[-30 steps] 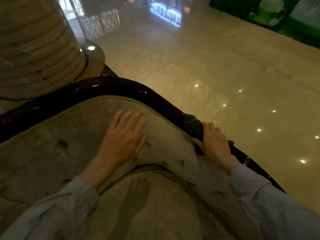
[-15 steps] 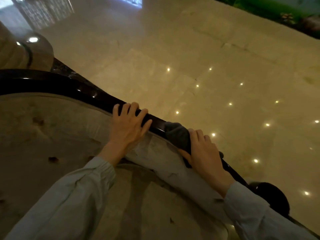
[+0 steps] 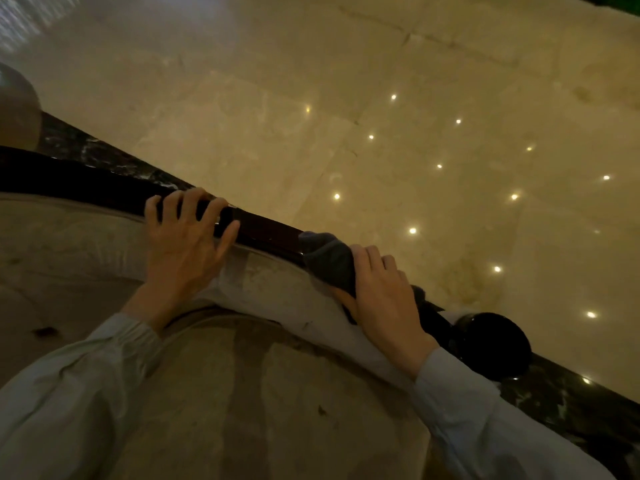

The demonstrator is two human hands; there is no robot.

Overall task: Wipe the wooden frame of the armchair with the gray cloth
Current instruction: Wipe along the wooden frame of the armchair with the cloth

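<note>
The armchair's dark glossy wooden frame [image 3: 266, 226] curves from the left edge down to a round knob [image 3: 491, 344] at the right. My right hand [image 3: 384, 299] presses the gray cloth [image 3: 329, 261] onto the frame just above the knob, fingers wrapped over the rail. My left hand [image 3: 187, 240] rests further left, its fingers curled over the bare rail and its palm on the beige upholstery [image 3: 83, 244]. Part of the cloth is hidden under my right hand.
A polished beige marble floor [image 3: 381, 116] with light reflections lies beyond the chair. A dark marble border strip [image 3: 571, 410] runs under the frame at lower right. The seat cushion [image 3: 259, 410] fills the foreground between my sleeves.
My left hand moved from the upholstered backrest up onto the rail and gripped it. My right hand slid the cloth along the frame toward the knob, and the view swung right.
</note>
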